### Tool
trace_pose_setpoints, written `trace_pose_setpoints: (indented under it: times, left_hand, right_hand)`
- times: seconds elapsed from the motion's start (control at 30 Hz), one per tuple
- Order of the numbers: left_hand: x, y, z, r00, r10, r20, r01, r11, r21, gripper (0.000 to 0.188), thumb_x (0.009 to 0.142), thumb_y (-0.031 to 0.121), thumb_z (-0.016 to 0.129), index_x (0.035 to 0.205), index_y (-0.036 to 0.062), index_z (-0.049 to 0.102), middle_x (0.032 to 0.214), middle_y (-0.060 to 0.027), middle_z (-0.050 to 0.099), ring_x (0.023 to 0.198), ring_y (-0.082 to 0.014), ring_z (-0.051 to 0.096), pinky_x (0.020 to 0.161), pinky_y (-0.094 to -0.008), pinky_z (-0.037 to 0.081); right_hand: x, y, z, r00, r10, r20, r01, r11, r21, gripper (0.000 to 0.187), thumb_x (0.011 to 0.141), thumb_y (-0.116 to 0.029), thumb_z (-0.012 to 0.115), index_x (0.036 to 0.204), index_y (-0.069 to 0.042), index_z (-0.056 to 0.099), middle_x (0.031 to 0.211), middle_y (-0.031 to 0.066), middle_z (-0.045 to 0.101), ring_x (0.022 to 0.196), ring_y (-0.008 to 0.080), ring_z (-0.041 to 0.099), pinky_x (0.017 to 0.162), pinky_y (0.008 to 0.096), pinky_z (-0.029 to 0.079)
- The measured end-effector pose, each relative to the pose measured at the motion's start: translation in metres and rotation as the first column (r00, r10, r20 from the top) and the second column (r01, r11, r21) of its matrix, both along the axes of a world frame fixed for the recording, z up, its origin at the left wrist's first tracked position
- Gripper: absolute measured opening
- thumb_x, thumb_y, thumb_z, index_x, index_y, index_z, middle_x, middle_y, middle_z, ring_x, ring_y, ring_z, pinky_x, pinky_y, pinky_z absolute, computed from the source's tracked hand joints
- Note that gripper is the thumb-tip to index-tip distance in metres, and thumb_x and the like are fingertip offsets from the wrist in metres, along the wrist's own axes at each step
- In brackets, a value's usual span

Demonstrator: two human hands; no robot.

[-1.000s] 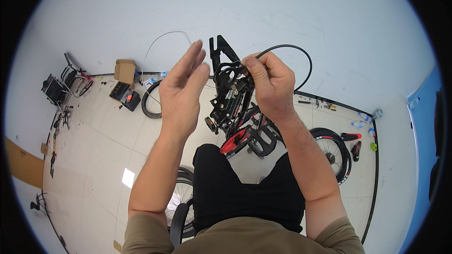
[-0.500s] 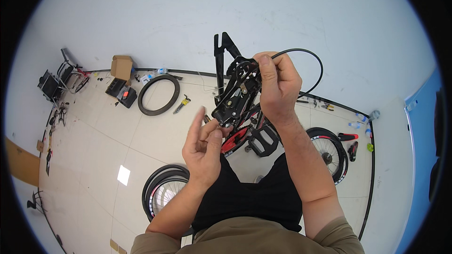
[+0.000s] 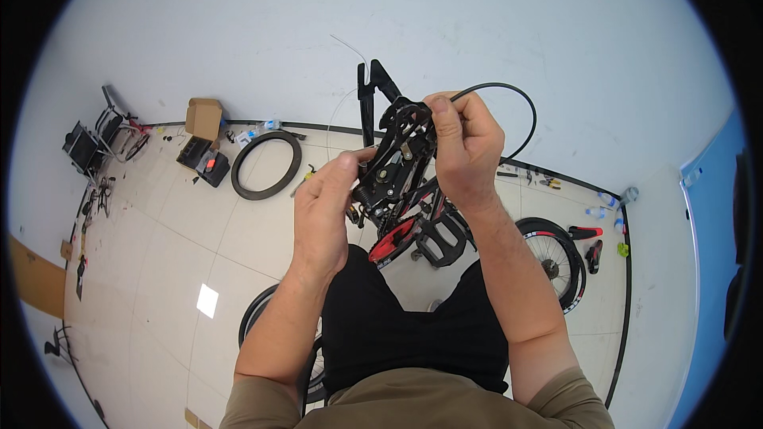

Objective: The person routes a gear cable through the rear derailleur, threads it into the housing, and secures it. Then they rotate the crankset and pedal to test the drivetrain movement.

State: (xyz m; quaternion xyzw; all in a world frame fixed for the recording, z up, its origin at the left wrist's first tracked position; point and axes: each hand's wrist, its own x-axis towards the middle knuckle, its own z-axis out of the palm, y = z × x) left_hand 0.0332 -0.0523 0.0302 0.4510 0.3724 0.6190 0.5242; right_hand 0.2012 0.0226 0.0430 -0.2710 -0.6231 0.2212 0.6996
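A black rear derailleur [image 3: 385, 175] on an upturned bicycle frame [image 3: 366, 111] is in front of me. My right hand [image 3: 469, 147] pinches the black cable housing [image 3: 531, 115] at the derailleur's upper right; the housing loops out to the right and back down. At the derailleur's left side is my left hand [image 3: 324, 199], thumb and fingers drawn together; what lies between them is hidden. A thin bare wire [image 3: 347, 46] sticks up past the frame's fork-like end and curves down towards my left hand. Below are a red chainring [image 3: 395, 240] and a black pedal [image 3: 442, 240].
A loose tyre [image 3: 267, 165] and an open cardboard box [image 3: 204, 119] lie by the wall, left. One wheel [image 3: 552, 258] is on the floor to the right, another [image 3: 256, 310] behind my left arm. Pliers [image 3: 550, 183], bottles and a folded wheelchair [image 3: 99, 131] line the walls.
My left hand has moved up from below the derailleur to its left side, and its fingers have closed together. The bare wire now stands up higher. My right hand keeps its grip.
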Motion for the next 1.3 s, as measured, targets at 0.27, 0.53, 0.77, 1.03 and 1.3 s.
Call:
trace_pose_setpoints:
  times: [0.27,0.53,0.77,1.03,1.3]
  left_hand:
    - [0.018,0.008,0.054,0.973,-0.082,-0.214,0.089,0.996,0.027,0.073,0.096,0.028,0.07,0.143,-0.0178,0.036,0.094,-0.0068,0.068,0.087,-0.0067,0.059,0.077,-0.0197,0.047]
    - [0.021,0.016,0.07,0.992,-0.101,-0.07,0.096,0.992,-0.077,0.05,0.101,0.041,0.059,0.128,-0.0009,0.055,0.109,-0.0125,0.067,0.086,-0.0161,0.062,0.071,-0.0304,0.054]
    - [-0.022,-0.018,0.05,0.872,-0.099,-0.479,0.039,0.99,-0.134,0.043,0.095,0.032,0.071,0.114,-0.007,0.07,0.093,-0.0049,0.069,0.09,-0.0097,0.058,0.082,-0.025,0.046]
    - [0.003,-0.009,0.094,0.671,0.417,-0.613,0.001,0.826,0.564,0.019,0.085,0.014,0.079,0.089,-0.0032,0.071,0.066,-0.004,0.064,0.061,-0.009,0.057,0.054,-0.0241,0.043]
    - [0.03,0.044,0.135,0.314,0.003,-0.949,0.3,0.948,0.102,0.02,0.091,0.017,0.073,0.096,-0.0025,0.072,0.077,-0.0028,0.068,0.072,-0.0075,0.057,0.065,-0.0244,0.048]
  right_hand:
    - [0.002,0.002,-0.002,1.0,-0.019,0.012,0.019,0.999,0.032,0.022,0.1,-0.009,0.06,0.081,0.001,0.054,0.07,0.002,0.061,0.057,0.0035,0.043,0.049,0.0227,0.034]
    - [0.005,-0.002,-0.003,0.999,0.028,0.02,-0.028,1.0,-0.01,0.021,0.102,-0.008,0.057,0.083,0.0,0.055,0.09,0.004,0.068,0.07,0.0018,0.047,0.06,0.0197,0.039]
    - [-0.001,0.0,-0.002,0.998,0.046,-0.043,-0.044,0.998,0.049,0.023,0.099,-0.008,0.061,0.079,0.0,0.053,0.062,-0.0004,0.054,0.054,0.0047,0.039,0.047,0.025,0.032]
    - [0.001,0.003,-0.002,0.999,-0.039,-0.005,0.039,0.994,0.098,0.024,0.098,-0.006,0.062,0.077,0.0,0.052,0.059,0.0038,0.052,0.052,0.0081,0.039,0.046,0.027,0.033]
    - [0.001,0.0,-0.002,0.998,-0.03,-0.05,0.035,0.992,0.119,0.02,0.097,-0.004,0.058,0.078,0.001,0.055,0.06,0.0064,0.054,0.051,0.0114,0.045,0.047,0.0288,0.037]
